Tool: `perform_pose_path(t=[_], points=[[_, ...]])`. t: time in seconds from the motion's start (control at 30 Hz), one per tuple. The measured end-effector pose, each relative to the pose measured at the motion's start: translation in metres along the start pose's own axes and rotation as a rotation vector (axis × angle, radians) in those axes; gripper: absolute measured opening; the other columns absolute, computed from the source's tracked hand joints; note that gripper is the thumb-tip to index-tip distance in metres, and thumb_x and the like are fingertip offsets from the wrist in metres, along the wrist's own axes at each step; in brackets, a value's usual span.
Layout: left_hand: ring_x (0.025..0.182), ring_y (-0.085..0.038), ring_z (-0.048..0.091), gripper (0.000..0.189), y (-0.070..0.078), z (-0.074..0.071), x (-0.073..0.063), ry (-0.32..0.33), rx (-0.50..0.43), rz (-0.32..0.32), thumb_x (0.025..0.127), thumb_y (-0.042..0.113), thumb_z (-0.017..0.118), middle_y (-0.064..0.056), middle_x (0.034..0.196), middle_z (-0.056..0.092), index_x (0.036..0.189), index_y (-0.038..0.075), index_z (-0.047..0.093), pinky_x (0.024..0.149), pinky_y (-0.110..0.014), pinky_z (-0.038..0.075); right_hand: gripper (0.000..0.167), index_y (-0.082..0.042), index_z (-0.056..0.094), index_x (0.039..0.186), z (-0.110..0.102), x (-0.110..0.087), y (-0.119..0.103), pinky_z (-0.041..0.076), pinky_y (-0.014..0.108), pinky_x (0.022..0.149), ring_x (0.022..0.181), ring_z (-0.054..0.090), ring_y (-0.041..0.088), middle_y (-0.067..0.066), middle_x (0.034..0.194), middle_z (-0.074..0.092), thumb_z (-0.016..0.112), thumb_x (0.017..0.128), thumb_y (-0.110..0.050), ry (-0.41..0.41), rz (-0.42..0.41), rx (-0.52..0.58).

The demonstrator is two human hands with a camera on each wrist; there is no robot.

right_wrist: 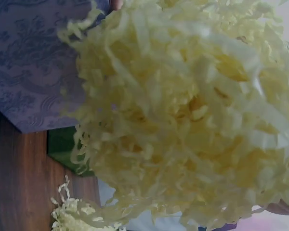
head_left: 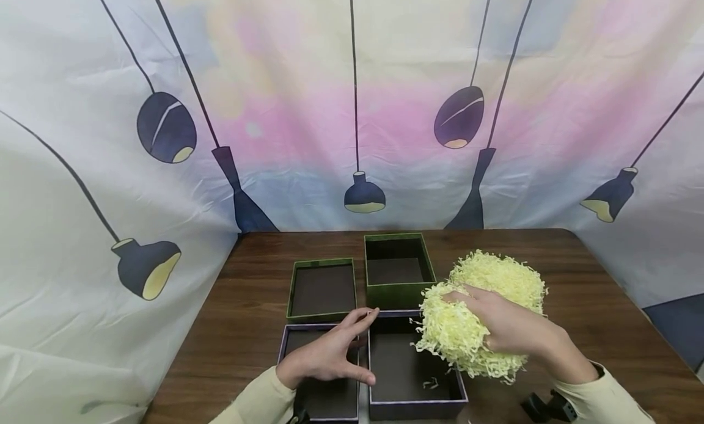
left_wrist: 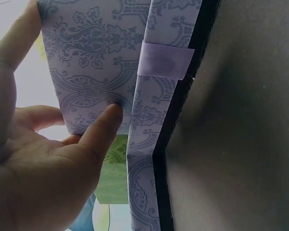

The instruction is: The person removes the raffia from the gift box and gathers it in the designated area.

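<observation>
My right hand (head_left: 497,320) grips a big wad of pale yellow shredded paper (head_left: 453,335) above the right wall of the lavender-patterned box (head_left: 396,357). That wad fills most of the right wrist view and hides most of the fingers there. A few loose shreds (head_left: 431,383) lie on the box's dark floor. At the box's left wall, my left hand (head_left: 335,354) has its fingers spread and fairly straight. In the left wrist view, one extended fingertip (left_wrist: 114,111) touches the patterned outer wall (left_wrist: 96,57). Beneath this hand lies a shallow lavender-edged tray or lid (head_left: 330,399).
A deep green box (head_left: 398,297) stands open behind the lavender one. Left of it is a shallow green lid or tray (head_left: 323,289). More yellow shredded paper (head_left: 506,277) is heaped at the right of the wooden table (head_left: 258,283). A printed curtain (head_left: 308,106) hangs behind.
</observation>
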State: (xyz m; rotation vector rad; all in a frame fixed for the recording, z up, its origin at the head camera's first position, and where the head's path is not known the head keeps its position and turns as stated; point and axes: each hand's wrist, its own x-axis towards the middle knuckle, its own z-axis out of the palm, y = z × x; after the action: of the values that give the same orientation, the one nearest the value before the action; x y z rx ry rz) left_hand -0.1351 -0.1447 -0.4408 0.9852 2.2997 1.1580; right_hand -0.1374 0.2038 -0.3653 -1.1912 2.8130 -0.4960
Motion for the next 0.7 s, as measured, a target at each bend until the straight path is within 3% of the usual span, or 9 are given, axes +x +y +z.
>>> perform_pose_path(t=[0.33,0.7], points=[[0.143,-0.033,0.027,0.105,-0.001,-0.001,-0.001,-0.019,-0.044,-0.012,0.082,0.028,0.079,-0.003,0.157,0.016,0.158,0.024,0.006,0.106,-0.027,0.045,0.094,-0.013,0.049,0.136,0.007,-0.005,0.011,0.053,0.045,0.095,0.118,0.058,0.026,0.003,0.131,0.058,0.055,0.050,0.024,0.060,-0.018,-0.026],[0.144,-0.032,0.025,0.106,-0.002,-0.001,0.000,-0.025,-0.074,0.002,0.082,0.025,0.079,-0.003,0.157,0.015,0.158,0.021,0.006,0.107,-0.025,0.043,0.091,-0.014,0.050,0.134,0.012,-0.011,0.025,0.051,0.047,0.097,0.119,0.058,0.028,0.003,0.130,0.059,0.053,0.051,0.025,0.062,0.017,-0.020]])
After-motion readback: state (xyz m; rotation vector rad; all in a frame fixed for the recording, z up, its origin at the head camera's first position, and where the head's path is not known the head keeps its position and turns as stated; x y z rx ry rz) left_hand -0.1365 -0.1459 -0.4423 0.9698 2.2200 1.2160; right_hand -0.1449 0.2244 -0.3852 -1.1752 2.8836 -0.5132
